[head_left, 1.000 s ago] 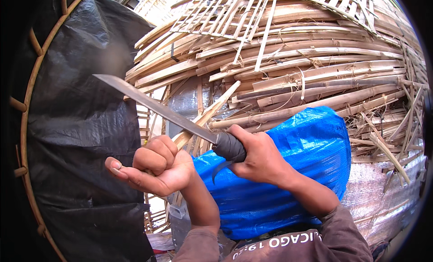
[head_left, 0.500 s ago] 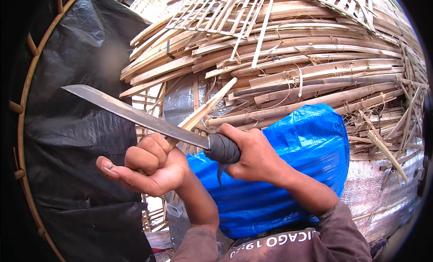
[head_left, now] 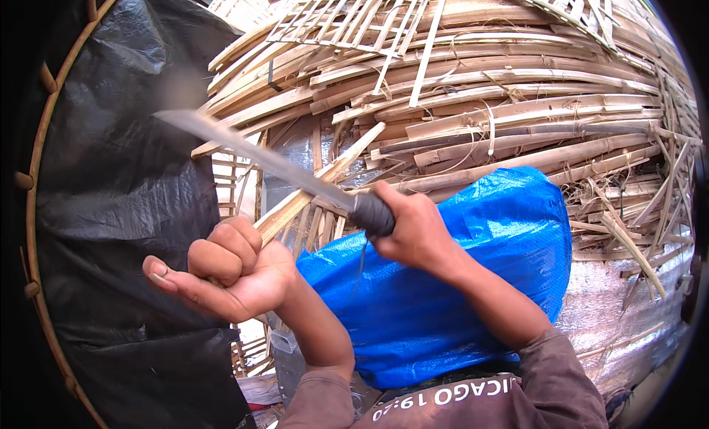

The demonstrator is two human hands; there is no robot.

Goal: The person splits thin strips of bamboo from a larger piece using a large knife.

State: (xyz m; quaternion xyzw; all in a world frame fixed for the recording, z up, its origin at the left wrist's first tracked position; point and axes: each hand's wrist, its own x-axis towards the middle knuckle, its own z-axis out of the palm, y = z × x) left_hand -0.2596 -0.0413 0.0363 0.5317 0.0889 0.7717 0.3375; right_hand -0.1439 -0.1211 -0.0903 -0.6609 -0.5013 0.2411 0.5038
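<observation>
My left hand (head_left: 235, 270) has its fingers curled round the lower end of a split bamboo piece (head_left: 284, 216), with the thumb stretched out to the left. The bamboo slants up and away to the right, its tip narrower. My right hand (head_left: 415, 226) grips the black-wrapped handle of a machete (head_left: 255, 154). The long blade, smeared by motion, points up and left and crosses over the bamboo above my left fist. I cannot tell whether the blade touches the wood. A blue plastic sheet (head_left: 458, 281) covers my lap under both forearms.
A large stack of split bamboo strips (head_left: 517, 82) fills the far side. Slatted bamboo panels (head_left: 347, 19) lie on top of it. On the left hangs a black plastic sheet (head_left: 125, 207) beside a bamboo pole frame (head_left: 35, 192). Loose strips (head_left: 635, 252) stick out at the right.
The machete has moved up and to the right along the bamboo, away from my left fist. My left hand has shifted slightly left and down, still holding the bamboo.
</observation>
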